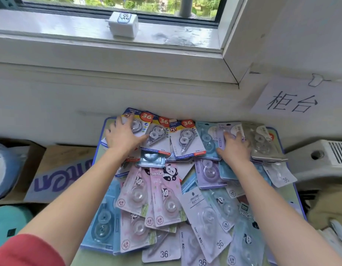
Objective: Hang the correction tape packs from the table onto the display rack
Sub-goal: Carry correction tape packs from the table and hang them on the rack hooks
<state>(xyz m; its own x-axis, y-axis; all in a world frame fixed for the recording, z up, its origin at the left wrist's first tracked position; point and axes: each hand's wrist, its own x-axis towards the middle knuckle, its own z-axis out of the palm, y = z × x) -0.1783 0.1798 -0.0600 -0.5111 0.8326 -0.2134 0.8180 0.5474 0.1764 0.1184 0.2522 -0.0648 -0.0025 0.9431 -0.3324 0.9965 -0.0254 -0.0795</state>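
forward, left hand [122, 138] and right hand [234, 148] touch packs [185, 140].

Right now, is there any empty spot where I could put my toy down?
The correction tape packs cover nearly the whole table. Bare spots: the windowsill left of the white cube, and the cardboard box beside the table's left edge.

Left hand [124, 139] and right hand [235, 148], both flat on far correction tape packs [166, 198] across the table [83, 258].
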